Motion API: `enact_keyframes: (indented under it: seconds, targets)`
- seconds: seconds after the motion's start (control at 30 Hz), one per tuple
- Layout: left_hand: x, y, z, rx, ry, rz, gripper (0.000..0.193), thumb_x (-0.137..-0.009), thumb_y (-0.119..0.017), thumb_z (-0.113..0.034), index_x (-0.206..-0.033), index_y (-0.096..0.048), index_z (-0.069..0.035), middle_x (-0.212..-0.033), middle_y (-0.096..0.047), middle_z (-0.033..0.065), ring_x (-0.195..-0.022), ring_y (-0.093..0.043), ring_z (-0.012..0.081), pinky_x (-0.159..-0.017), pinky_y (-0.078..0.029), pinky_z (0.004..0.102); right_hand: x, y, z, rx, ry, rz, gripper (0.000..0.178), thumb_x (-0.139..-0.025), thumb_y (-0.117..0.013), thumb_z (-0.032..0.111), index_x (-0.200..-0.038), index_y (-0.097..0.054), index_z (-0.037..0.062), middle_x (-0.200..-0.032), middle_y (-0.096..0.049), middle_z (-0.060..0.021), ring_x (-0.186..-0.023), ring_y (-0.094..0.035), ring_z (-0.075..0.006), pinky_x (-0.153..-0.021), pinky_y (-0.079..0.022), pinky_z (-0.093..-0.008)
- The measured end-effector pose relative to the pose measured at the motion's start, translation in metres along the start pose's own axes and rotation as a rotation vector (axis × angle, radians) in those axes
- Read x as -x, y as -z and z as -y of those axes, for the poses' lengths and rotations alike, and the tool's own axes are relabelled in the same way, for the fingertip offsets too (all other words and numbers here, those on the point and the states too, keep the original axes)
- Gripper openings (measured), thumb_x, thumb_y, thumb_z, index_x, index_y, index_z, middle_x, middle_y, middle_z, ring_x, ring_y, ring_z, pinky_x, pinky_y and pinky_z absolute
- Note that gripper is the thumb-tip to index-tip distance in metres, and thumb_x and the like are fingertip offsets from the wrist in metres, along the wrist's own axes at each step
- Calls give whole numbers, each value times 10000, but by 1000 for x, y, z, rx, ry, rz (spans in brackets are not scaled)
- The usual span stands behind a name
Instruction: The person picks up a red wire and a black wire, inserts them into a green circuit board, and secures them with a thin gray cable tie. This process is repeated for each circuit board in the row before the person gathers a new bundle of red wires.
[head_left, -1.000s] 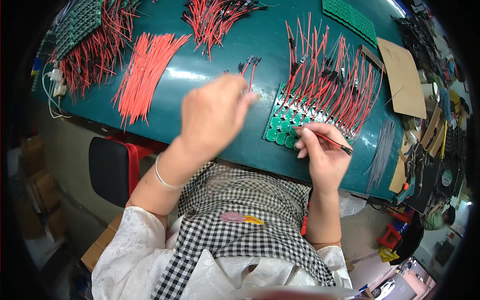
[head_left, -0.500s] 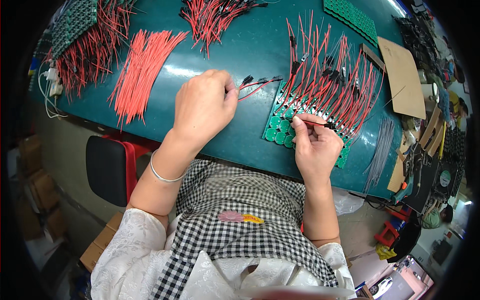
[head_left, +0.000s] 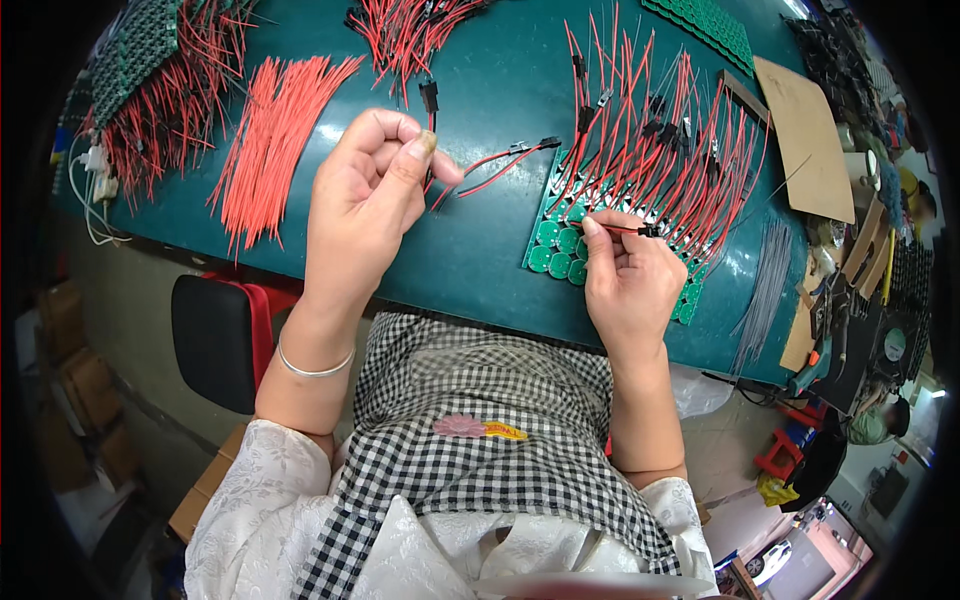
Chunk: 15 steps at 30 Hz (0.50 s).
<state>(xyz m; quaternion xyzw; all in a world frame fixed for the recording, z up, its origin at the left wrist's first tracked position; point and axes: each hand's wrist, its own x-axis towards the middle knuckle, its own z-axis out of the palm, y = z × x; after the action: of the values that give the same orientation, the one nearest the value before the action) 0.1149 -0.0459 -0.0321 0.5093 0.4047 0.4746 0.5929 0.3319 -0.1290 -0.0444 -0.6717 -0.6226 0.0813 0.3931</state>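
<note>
Connector lead (head_left: 622, 231), pinched between thumb and fingers of right hand (head_left: 637, 285), over near side of green circuit-board panel (head_left: 688, 300). Hand nearly closed; grip toward end away from plug (head_left: 649, 231), probably for steadiness with wire so thin and limp. Lead roughly level: red and black strands side by side, black plug pointing rightward, opposite tip hard to make out against board. Left hand (head_left: 365, 190) raised over table (head_left: 470, 270), half curled, thumb and fingertips together on second lead (head_left: 430, 98), plug uppermost; exact pinch point hidden. Just right of that, loose leads (head_left: 510, 152) lying between the hands, seemingly set there for short reach. On panel, crowd of standing leads (head_left: 660, 130); round pads (head_left: 541, 259) bare at near-left corner. Farther out, red wires (head_left: 280, 150) laid roughly parallel, likely against tangling; grey wires (head_left: 765, 295) off right.
</note>
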Motion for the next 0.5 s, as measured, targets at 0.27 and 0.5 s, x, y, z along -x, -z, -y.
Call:
enact_keyframes:
  seconds: [0.27, 0.5]
  targets:
    - [24, -15, 2, 62, 75, 54, 203, -1012, -539, -95, -1124, -639, 41, -841, -677, 95, -503, -389, 24, -459, -300, 172, -4, -1, 3, 43, 85, 12, 88, -824, -712, 22, -809, -626, 13, -707, -636, -127, -562, -616, -292, -505, -479, -380]
    - [38, -28, 10, -6, 136, 117, 143, -980, -596, -66, -1013, -674, 49, -846, -726, 111, -516, -478, 22, -459, -355, 163, -12, -5, 7, 169, 81, 97, 192, -821, -741, 77, -754, -568, 27, -709, -643, -132, -565, -619, -320, -498, -478, -412]
